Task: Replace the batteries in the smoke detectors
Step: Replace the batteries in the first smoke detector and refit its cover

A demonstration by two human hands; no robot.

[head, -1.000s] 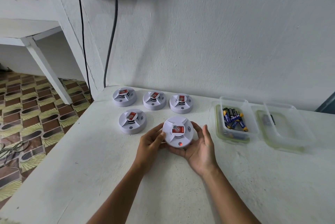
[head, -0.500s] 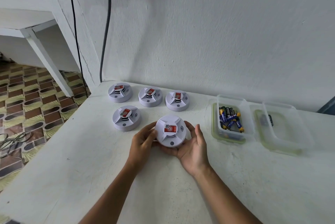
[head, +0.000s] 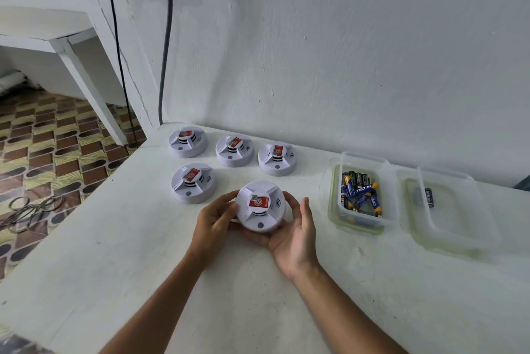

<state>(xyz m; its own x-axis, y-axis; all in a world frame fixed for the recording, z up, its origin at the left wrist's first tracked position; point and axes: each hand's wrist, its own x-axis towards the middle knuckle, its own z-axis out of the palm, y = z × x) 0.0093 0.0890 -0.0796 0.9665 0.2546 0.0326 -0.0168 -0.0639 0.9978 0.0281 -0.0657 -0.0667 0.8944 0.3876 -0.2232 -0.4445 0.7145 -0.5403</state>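
Observation:
A white round smoke detector [head: 259, 207] with a red label sits face up between both my hands on the white table [head: 143, 253]. My left hand [head: 213, 220] grips its left rim with curled fingers. My right hand [head: 295, 231] cups its right and lower side, fingers wrapped round the rim. Several other detectors stand behind: one [head: 193, 186] to the left, and three in a row by the wall [head: 187, 141], [head: 234, 150], [head: 276, 158]. A clear box [head: 334, 196] to the right holds several blue and black batteries [head: 360, 193].
A second clear box [head: 447, 227] at the far right holds a black battery [head: 428, 196]. Two cables [head: 163, 52] hang down the wall at the table's back left corner. The table's left edge drops to a patterned tile floor [head: 43, 158].
The detector's indicator light was red a second ago and is grey now. Both hands have stayed on the detector; only the camera has shifted a little.

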